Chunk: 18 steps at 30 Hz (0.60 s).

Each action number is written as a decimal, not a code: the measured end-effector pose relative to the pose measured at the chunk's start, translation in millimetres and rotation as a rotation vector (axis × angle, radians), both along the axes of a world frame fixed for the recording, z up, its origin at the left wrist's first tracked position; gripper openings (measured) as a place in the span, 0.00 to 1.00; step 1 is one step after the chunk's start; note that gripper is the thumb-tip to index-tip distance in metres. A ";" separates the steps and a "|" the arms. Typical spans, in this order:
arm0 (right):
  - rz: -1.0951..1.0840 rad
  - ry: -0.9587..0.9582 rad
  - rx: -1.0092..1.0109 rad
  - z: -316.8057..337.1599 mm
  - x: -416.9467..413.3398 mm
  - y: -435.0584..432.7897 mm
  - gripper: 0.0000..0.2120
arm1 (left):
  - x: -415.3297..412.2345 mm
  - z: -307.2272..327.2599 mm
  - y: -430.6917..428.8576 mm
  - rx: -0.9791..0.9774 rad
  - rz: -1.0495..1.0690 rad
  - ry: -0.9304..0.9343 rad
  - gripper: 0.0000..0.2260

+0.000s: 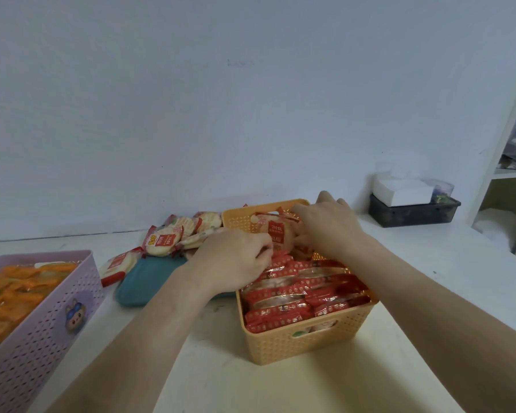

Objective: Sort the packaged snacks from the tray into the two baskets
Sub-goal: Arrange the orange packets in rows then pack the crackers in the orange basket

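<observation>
White table (pixel 399 368) against a plain white wall. Both hands over the orange basket (pixel 304 338): left hand (pixel 236 260) with fingers curled, pinching the near edge of a red-label snack packet (pixel 276 232); right hand (pixel 328 223) gripping the same packet from the far side, above the packed rows of red snacks (pixel 298 296). Teal tray (pixel 143 281) sits left of the basket, with loose snack packets (pixel 164 239) on and around it. Purple basket (pixel 42 317) at far left holds orange packets (pixel 9 290). Dark bin (pixel 414 211) with white box near the wall, right.
</observation>
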State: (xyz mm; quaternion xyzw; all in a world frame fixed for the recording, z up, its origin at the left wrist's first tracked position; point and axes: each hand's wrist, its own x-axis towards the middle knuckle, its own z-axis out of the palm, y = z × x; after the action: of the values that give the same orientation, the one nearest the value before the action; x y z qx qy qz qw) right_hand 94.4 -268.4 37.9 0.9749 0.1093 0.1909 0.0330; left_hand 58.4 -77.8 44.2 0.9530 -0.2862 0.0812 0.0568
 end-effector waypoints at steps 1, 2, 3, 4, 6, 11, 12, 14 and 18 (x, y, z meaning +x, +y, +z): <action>-0.013 -0.043 -0.005 -1.8 0.7 0.6 0.13 | 0.2 -0.7 -0.5 0.036 -0.003 -0.018 0.13; -0.020 -0.077 0.022 -3.2 2.3 -0.2 0.11 | 0.4 0.3 -1.5 0.059 -0.002 -0.016 0.13; -0.020 -0.090 0.079 -3.4 2.2 -0.7 0.12 | 0.9 1.4 -1.7 0.076 0.001 0.006 0.12; -0.011 -0.084 0.165 -2.8 1.6 -2.3 0.15 | 1.8 2.8 -2.2 0.079 0.003 0.035 0.12; -0.009 -0.054 0.398 3.9 -3.8 -5.3 0.19 | 4.7 5.5 -1.6 0.010 0.004 0.100 0.13; 0.029 0.116 0.757 26.9 -20.8 -19.0 0.20 | 24.3 14.6 -6.5 -0.339 0.038 0.054 0.10; 0.069 0.135 0.769 28.3 -23.7 -19.4 0.19 | 29.0 16.8 -8.4 -0.307 0.040 0.061 0.13; 0.123 0.172 0.763 28.8 -29.9 -19.9 0.13 | 36.6 20.0 -15.7 -0.184 0.042 0.120 0.17; 0.158 0.222 0.757 21.4 -34.0 -19.6 0.11 | 46.6 20.3 -25.0 -0.013 0.058 0.103 0.14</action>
State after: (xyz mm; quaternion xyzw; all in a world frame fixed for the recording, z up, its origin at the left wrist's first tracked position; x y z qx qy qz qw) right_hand 60.4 -287.9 59.3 0.9214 0.1087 0.1133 -0.3554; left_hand 105.0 -102.8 64.5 0.9635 -0.2546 0.0353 0.0751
